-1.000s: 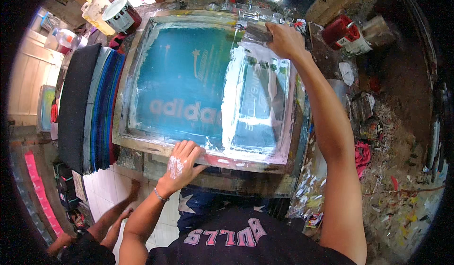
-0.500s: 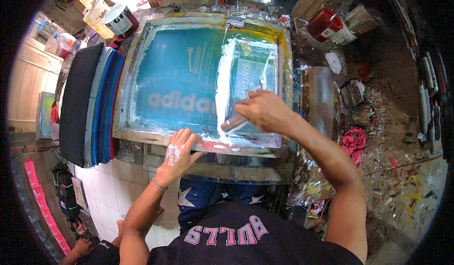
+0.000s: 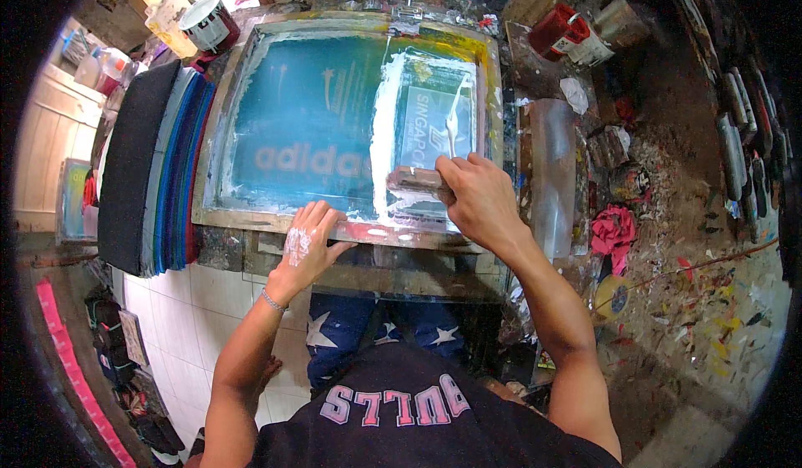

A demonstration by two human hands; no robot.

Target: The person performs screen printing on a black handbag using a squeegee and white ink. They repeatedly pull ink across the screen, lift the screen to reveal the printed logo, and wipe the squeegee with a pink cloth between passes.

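A wooden-framed printing screen (image 3: 296, 125) with blue-green mesh lies on the bench in front of me. White ink (image 3: 385, 134) runs in a thick band down its mesh, right of the middle. My right hand (image 3: 479, 194) is closed around a wooden-handled squeegee (image 3: 418, 180), which rests near the lower end of the screen's right section. The squeegee's lower edge is partly hidden. At the near edge of the frame, my left hand (image 3: 309, 238) lies with fingers on the wood and thumb spread. White ink is smeared across the back of that hand.
A stack of dark and blue fabric pieces (image 3: 154, 171) stands left of the screen. Behind it is a paint can (image 3: 208, 25). To the right lie a clear cylinder (image 3: 555, 171), a crumpled pink cloth (image 3: 612, 232), a tape roll (image 3: 612, 296) and a red container (image 3: 558, 35).
My right hand has turned the squeegee from a slant to nearly level across the screen's right section. My left hand stays on the frame edge. The whole view has shifted slightly.
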